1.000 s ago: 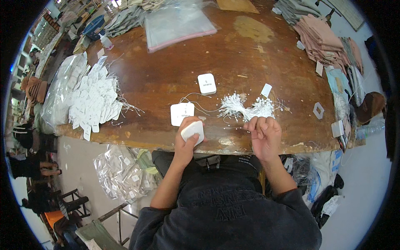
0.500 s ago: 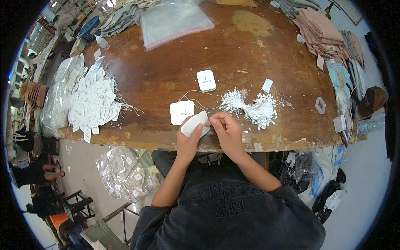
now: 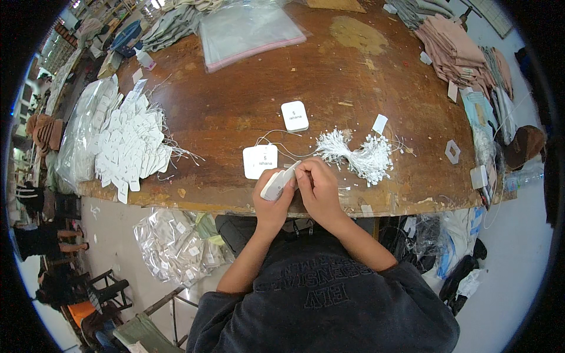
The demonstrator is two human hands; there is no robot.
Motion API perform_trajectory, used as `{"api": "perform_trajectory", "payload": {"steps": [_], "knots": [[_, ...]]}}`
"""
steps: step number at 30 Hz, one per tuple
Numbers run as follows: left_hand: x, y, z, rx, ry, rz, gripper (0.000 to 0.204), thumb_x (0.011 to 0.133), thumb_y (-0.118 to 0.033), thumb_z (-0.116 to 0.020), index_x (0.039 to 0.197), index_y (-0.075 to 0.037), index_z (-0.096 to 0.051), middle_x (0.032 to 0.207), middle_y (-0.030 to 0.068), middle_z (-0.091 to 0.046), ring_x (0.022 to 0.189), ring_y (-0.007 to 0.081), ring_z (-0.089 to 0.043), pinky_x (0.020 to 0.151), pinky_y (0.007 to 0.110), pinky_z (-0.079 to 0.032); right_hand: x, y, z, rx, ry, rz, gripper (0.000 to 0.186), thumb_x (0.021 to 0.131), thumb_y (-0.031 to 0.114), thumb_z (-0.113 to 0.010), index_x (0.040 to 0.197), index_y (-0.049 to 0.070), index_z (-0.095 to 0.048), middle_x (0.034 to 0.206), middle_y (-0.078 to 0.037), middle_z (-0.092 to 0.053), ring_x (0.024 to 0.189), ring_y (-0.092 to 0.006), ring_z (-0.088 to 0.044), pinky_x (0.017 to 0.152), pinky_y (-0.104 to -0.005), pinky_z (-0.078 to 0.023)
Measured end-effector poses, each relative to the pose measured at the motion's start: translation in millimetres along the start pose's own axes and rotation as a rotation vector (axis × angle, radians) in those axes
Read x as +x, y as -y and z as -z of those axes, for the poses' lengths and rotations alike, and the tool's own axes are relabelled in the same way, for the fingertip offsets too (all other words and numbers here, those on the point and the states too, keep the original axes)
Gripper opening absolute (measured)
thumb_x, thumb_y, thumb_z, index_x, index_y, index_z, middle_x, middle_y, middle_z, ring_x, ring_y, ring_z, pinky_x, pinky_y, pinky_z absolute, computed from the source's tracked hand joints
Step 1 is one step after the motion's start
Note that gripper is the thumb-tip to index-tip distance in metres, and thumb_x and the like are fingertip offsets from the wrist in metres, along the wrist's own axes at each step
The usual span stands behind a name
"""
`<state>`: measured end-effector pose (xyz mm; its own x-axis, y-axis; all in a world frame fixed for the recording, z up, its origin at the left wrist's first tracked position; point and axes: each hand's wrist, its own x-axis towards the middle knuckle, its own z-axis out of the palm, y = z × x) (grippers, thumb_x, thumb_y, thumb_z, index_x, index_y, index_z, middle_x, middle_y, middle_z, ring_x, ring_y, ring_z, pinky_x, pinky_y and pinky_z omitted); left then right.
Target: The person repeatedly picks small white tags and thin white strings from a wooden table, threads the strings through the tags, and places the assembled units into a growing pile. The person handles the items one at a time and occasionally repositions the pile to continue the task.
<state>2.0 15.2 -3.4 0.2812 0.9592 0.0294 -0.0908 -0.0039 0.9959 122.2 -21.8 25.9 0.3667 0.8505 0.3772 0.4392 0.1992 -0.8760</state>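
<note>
Over table edge (image 3: 194, 203), left hand (image 3: 272, 203) and right hand (image 3: 318, 187) pinch white tag (image 3: 279, 182).

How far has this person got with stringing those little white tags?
Done: a heap of strung white tags lies at the table's left edge. In hand: the left hand holds a small stack of tags while the right hand works at it. Left: a bundle of white strings and two tag stacks on the wooden table.

Left hand (image 3: 272, 197) curled in a closed grip, right hand (image 3: 318, 187) pinching beside it
</note>
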Motion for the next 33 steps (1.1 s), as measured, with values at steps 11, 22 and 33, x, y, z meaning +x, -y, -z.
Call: {"api": "perform_trajectory", "payload": {"steps": [11,22,33], "knots": [[3,-5,-1,0.353,-0.013,-0.467,0.029,0.07,0.001,-0.072,0.097,-0.008,-0.07,0.093,0.0078,-0.061,0.084,0.0237,-0.061,0.075,0.034,-0.048,2,-1,9,0.041,0.066,-0.093,0.007,0.092,0.003,-0.057,0.092,-0.003,-0.057,0.086,-0.009,-0.06,0.075,-0.0172,-0.058,0.069,-0.0293,-0.046],[-1,-10,0,0.6,0.127,-0.855,0.028,0.063,-0.005,-0.074,0.091,-0.009,-0.07,0.086,0.0079,-0.063,0.084,0.0278,-0.063,0.076,0.038,-0.049,6,-10,49,0.074,-0.071,-0.342,0.016,0.088,0.009,-0.066,0.074,0.0,-0.062,0.069,0.0,-0.06,0.067,-0.0053,-0.051,0.062,-0.0222,-0.042],[14,-11,22,0.025,-0.214,-0.032,0.026,0.088,-0.013,-0.07,0.108,0.001,-0.061,0.095,0.0042,-0.062,0.086,0.0094,-0.057,0.077,0.025,-0.046,29,-39,107,-0.665,-0.061,0.073,0.009,0.084,0.014,-0.065,0.085,0.006,-0.064,0.091,-0.006,-0.063,0.096,-0.029,-0.056,0.088,-0.043,-0.037]]}}
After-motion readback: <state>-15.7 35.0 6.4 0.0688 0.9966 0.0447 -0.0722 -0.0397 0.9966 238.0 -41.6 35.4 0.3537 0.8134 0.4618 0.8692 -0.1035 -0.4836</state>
